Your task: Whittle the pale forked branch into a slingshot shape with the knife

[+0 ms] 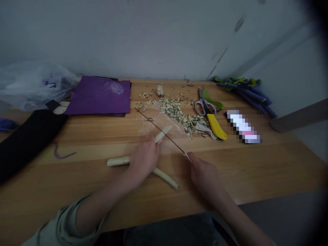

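My left hand (145, 155) is closed round a pale peeled stick (164, 133), whose far end sticks out past the fingers. In my right hand (205, 176) is a long thin dark rod-like tool (174, 142) with a whitish grip end. It slants away to the left and crosses over the peeled stick; whether the two touch I cannot tell. Beneath my left hand and wrist lie more pale stick lengths, one end at the left (118, 161) and one at the right (166, 178). My wrist hides where they meet, so I cannot tell if they are one piece.
Shavings (176, 111) are heaped towards the wall. Grey-handled scissors (201, 106) and a yellow utility knife (216, 127) lie beside them. Further right are a blurred-out phone (243, 128) and a bluish bundle (249, 92). Purple sheets (102, 97) and a plastic bag (33, 83) occupy the left.
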The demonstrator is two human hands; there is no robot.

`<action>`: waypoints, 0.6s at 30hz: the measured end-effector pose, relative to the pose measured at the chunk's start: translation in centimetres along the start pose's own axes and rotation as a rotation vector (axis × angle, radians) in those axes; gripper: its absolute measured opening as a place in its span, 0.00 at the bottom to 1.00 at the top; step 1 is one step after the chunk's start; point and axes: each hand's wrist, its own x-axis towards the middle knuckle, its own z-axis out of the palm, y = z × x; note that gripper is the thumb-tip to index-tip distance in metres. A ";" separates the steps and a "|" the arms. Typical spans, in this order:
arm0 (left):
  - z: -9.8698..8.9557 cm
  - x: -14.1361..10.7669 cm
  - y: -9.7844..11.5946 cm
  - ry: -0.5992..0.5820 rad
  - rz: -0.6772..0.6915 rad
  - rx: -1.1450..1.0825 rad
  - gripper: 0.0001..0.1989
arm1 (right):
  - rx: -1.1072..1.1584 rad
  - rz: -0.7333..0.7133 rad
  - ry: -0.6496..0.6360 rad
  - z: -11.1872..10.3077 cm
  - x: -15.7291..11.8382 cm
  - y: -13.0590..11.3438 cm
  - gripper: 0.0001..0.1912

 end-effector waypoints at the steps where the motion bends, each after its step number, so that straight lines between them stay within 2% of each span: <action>1: 0.1 0.1 0.1 0.013 -0.028 0.011 0.22 | -0.004 0.020 -0.011 0.1 -0.4 0.2 0.11; 4: 0.3 -0.1 0.4 0.038 -0.032 0.026 0.23 | -0.015 0.063 -0.039 0.0 -0.7 0.2 0.10; 9: 0.6 -1.0 1.3 0.038 0.062 0.017 0.21 | -0.060 0.021 -0.032 -1.5 1.3 -1.1 0.11; 15: 0.4 -0.9 1.1 0.045 0.038 0.033 0.22 | -0.082 0.095 -0.106 -1.4 -2.1 1.2 0.13; 18: 0.6 -0.9 1.0 0.042 0.044 0.039 0.23 | -0.110 0.052 -0.084 -1.2 -1.4 0.6 0.12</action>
